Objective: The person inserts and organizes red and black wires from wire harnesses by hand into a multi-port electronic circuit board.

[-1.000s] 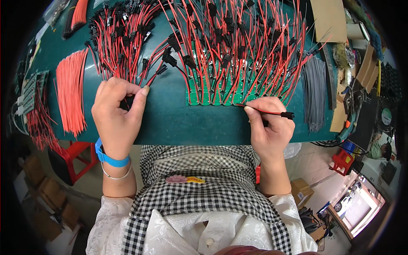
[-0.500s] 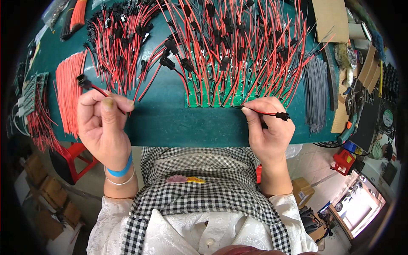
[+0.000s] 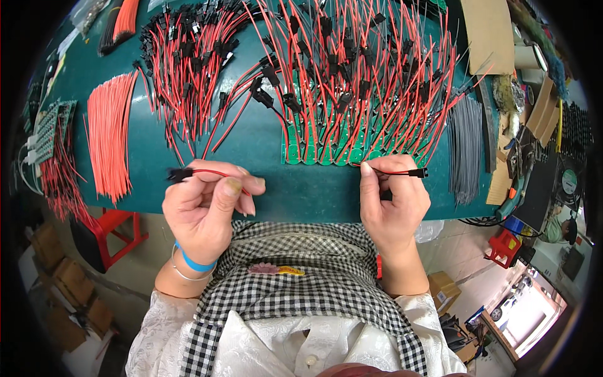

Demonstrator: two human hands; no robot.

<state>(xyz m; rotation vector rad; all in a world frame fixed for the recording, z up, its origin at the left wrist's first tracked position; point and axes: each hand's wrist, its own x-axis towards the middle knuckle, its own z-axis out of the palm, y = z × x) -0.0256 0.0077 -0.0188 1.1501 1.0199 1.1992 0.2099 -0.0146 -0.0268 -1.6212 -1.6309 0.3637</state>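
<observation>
My left hand (image 3: 204,204) pinches a red-and-black wire lead whose black connector plug (image 3: 180,174) sticks out to the left. Across from it, my right hand (image 3: 396,201) grips a second lead between thumb and forefinger; its black connector (image 3: 417,173) points right. Both hands are over the near part of the green table (image 3: 301,195), apart from each other. Just beyond my right hand lies a panel of green circuit boards (image 3: 308,152), with many red and dark wires rising from it. A pile of red-and-black leads with black connectors (image 3: 188,69) lies beyond my left hand.
Left on the table is a bundle of red wires (image 3: 110,138); a bundle of grey wires (image 3: 465,144) lies right of the boards. Boards with hanging wires (image 3: 56,151) sit at the far left. Red stools (image 3: 116,239) and cardboard boxes (image 3: 443,289) stand below table height.
My left hand has moved right, toward the middle, with its lead, and the connector now points left. My right hand has barely shifted and still grips its lead.
</observation>
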